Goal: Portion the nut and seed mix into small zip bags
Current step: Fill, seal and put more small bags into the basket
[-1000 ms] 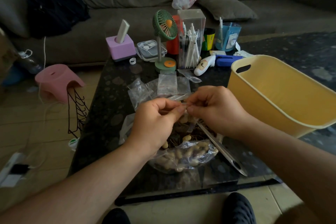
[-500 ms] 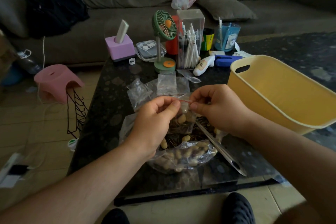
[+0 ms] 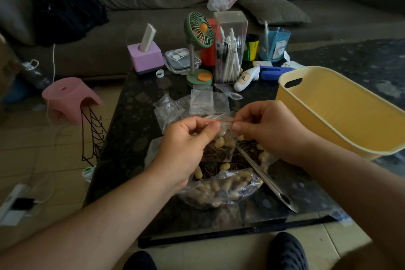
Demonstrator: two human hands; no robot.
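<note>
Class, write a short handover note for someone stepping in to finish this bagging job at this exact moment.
Left hand: grip pinching the left end of the small clear zip bag at its red seal line.
Right hand: pinching the right end.
The bag is filled and held over the large clear bag of nut and seed mix, where a metal scoop rests.
Done: this portion is filled.
Left: finish sealing it; empty zip bags wait behind; yellow plastic tub looks empty.

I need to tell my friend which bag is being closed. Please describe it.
On the dark table, look between the two hands. The small zip bag hangs there above the big bag of nuts. Unlike the empty bags behind, it holds nuts.
</note>
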